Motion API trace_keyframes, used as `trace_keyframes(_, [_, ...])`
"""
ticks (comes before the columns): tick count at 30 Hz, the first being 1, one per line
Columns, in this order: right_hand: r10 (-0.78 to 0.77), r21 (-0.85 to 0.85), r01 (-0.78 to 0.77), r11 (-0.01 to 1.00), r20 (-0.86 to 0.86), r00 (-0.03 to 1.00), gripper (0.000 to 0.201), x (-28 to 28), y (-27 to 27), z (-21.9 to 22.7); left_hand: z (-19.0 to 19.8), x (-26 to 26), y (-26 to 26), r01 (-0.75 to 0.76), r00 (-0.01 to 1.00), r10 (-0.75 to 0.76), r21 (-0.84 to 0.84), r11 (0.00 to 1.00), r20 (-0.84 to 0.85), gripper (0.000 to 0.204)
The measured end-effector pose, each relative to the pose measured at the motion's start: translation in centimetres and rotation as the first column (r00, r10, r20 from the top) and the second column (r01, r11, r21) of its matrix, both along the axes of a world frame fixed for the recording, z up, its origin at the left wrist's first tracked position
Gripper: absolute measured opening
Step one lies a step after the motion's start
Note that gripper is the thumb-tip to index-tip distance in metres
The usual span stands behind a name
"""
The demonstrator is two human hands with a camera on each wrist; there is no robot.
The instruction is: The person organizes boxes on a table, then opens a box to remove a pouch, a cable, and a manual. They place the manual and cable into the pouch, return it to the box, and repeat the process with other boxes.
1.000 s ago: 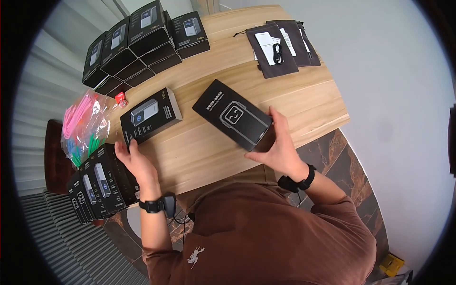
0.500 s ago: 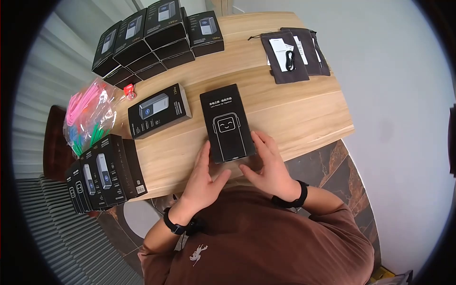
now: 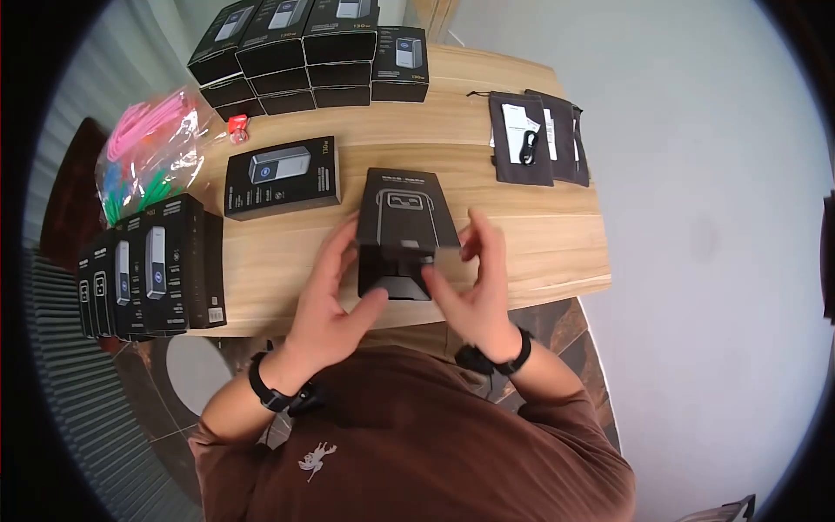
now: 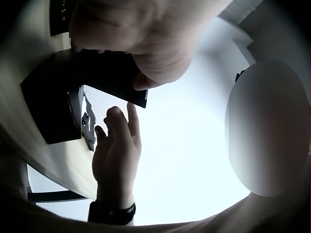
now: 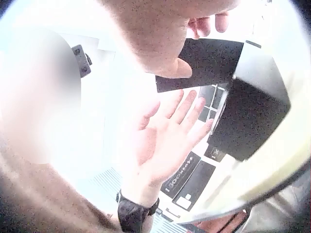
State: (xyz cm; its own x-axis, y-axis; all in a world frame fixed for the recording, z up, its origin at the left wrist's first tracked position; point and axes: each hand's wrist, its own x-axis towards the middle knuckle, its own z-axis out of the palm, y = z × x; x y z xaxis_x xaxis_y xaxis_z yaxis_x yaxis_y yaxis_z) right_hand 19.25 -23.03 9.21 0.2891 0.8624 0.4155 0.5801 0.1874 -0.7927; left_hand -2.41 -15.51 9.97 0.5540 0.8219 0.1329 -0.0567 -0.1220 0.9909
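A black printed carton lies on the wooden table with its near end towards me, where an end flap stands raised. The carton's dark inside partly shows below that flap. My right hand has its thumb tip at the flap, its fingers beside the carton's right side. On the left side is my left hand, thumb apart from the fingers and pointing at the near end. In the right wrist view this left hand shows an uncurled palm, and the flap sticks out from the carton.
Left of the carton lies a similar box. Stacked boxes stand at the back, others at the left edge. A clear bag of coloured strips and a red-topped item are nearby. Grey pouches with papers and a cable lie right.
My right hand has brought the carton down and turned it end-on to me. The left hand has come over from the left boxes. The near-end flap has swung up.
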Motion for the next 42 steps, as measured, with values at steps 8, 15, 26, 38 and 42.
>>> trace_keyframes(8, [0.045,-0.1,-0.11,0.989,-0.505,0.862,0.011,4.5,12.3,-0.2,-3.2,1.8,3.0,0.009,0.965,0.085,0.353,0.936,-0.249,0.081])
trace_keyframes(15, [0.019,-0.132,-0.19,0.973,-0.775,0.632,0.017,6.3,16.2,-5.9,-2.7,2.9,1.5,-0.022,0.872,0.25,0.477,0.879,-0.42,0.092])
trace_keyframes(26, [-0.062,0.068,0.063,0.996,-0.02,0.998,0.013,6.4,10.7,-2.7,-3.0,0.6,2.5,-0.039,0.872,0.251,0.452,0.891,-0.42,0.094])
trace_keyframes(38, [0.487,-0.022,-0.519,0.854,0.381,0.786,0.024,2.8,6.6,-0.7,-2.4,0.1,2.3,-0.014,0.884,0.188,0.377,0.926,-0.429,0.057])
trace_keyframes(42, [0.484,0.006,-0.541,0.841,0.439,0.757,0.022,3.3,6.5,-0.4,-2.8,-0.6,2.4,-0.049,0.887,0.183,0.308,0.95,-0.424,0.048])
